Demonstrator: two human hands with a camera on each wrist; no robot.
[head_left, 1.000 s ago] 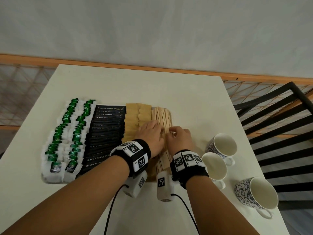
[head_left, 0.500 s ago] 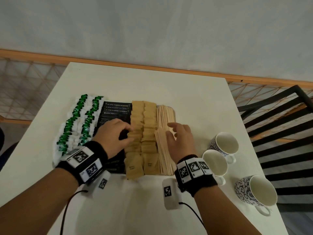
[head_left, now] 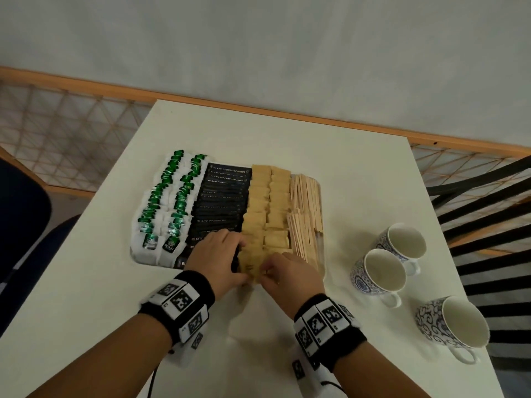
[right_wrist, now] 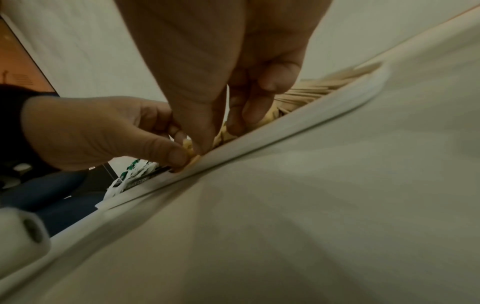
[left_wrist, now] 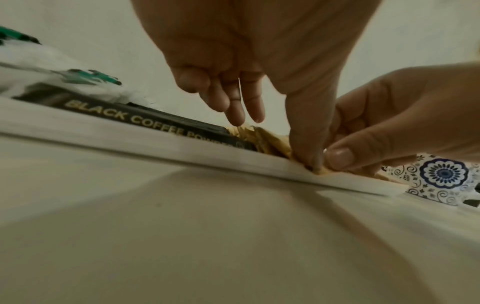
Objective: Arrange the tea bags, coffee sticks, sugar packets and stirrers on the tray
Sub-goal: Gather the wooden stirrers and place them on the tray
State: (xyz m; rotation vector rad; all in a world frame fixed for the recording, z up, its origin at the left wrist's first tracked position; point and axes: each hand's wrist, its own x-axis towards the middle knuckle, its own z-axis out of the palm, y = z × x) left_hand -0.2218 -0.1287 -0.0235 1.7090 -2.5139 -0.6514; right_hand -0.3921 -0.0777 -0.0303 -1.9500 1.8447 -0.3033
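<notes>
left hand (head_left: 218, 255): ur thumb n fingers pinch the front sugar packet (head_left: 249, 265)
right hand (head_left: 290, 272): thumb n fingers pinch same packet
sugar packet: at tray (left_wrist: 182, 147) near edge, btwn coffee sticks (head_left: 221, 202) n stirrers (head_left: 304, 214)

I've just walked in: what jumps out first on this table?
A white tray packed in neat columns: green-tagged tea bags at left, then black coffee sticks, tan sugar packets and wooden stirrers. At its near edge, the left hand and right hand pinch sugar packets. Three patterned cups stand to the right.
</notes>
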